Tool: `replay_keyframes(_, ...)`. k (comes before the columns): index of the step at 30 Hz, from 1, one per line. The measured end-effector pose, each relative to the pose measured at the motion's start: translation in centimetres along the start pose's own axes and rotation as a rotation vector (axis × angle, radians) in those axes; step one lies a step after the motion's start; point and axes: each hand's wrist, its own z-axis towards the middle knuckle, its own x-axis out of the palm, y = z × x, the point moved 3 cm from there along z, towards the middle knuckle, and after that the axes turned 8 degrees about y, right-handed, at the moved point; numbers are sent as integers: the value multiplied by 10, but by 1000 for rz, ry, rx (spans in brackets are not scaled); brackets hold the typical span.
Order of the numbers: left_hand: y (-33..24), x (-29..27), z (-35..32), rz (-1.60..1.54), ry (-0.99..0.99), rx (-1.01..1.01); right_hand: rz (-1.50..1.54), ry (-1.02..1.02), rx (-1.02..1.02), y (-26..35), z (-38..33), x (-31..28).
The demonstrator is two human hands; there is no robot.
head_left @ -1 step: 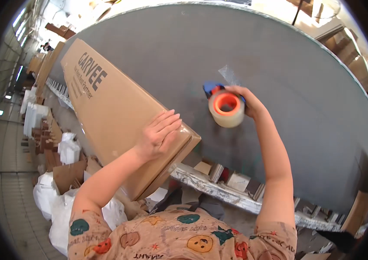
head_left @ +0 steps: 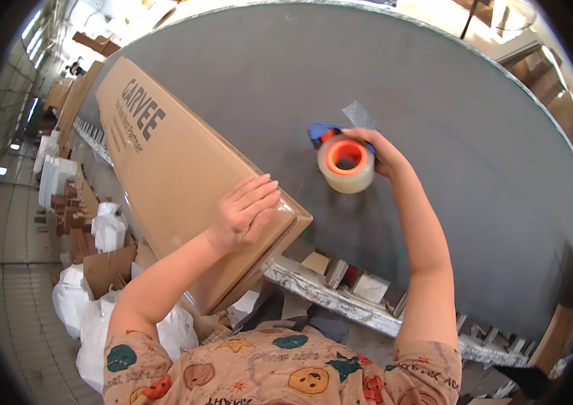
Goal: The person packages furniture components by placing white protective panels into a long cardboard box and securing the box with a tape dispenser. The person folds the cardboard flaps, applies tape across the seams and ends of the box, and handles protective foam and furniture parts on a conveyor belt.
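A long brown cardboard box (head_left: 172, 175) lies slantwise at the left, with dark printing on its upper face. My left hand (head_left: 242, 212) rests flat on the box near its closer right end, fingers stretched out and side by side. In my right hand (head_left: 374, 148) is a tape dispenser (head_left: 323, 133) with blue and red parts, held above the grey surface to the right of the box. Its thick roll of clear tape (head_left: 347, 181) has an orange core. A piece of clear tape (head_left: 359, 115) shows just beyond the dispenser; whether it is attached cannot be told.
The wide grey belt-like surface (head_left: 448, 155) has a worn metal rail (head_left: 340, 293) along its near edge. White plastic-wrapped bundles (head_left: 101, 331) and cardboard pieces (head_left: 107, 270) crowd the floor at the left. More cardboard boxes (head_left: 546, 81) stand at the far right.
My right hand and the tape dispenser have shifted slightly left and away from me. My left hand stays on the box, which has barely moved.
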Motion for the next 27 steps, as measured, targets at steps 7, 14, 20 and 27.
replay_keyframes(7,16,-5,-18,-56,127,-73,-613,651,25,-53,43,42)
replay_keyframes(14,29,5,-18,-34,-53,72,-123,-92,-221,-158,-99,75)
replay_keyframes(20,49,11,-21,-113,-10,-14,-82,-531,-397,-297,-99,201)
replay_keyframes(27,-17,-9,-144,125,-2,771,-317,-448,-490,-446,-78,433)
